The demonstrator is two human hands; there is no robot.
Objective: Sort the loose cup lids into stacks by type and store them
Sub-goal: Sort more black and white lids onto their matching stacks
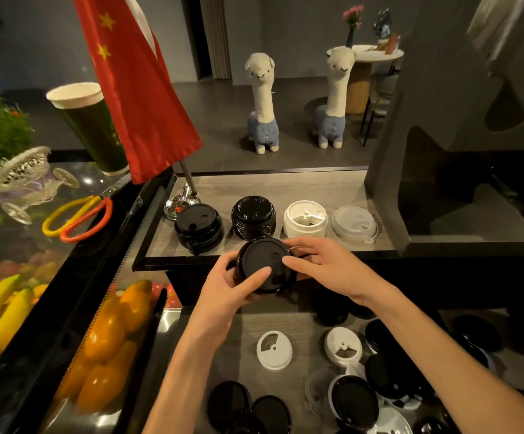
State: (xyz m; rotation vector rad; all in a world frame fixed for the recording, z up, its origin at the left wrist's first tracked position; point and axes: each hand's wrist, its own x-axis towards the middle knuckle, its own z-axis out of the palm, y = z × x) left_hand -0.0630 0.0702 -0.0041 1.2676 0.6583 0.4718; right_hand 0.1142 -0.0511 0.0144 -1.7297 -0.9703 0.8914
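Both hands grip 1 black lid stack [262, 267] just off the shelf's [285, 186] front edge: left hand [234, 281] curled round its left side, right hand [318, 264] pinching its right. 4 stacks [198, 227] line the shelf; loose lids [274, 349] lie on the bench [238, 339].

No legible text, label or number on anything here.

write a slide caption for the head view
Both hands hold a stack of black lids before four sorted stacks on the shelf.
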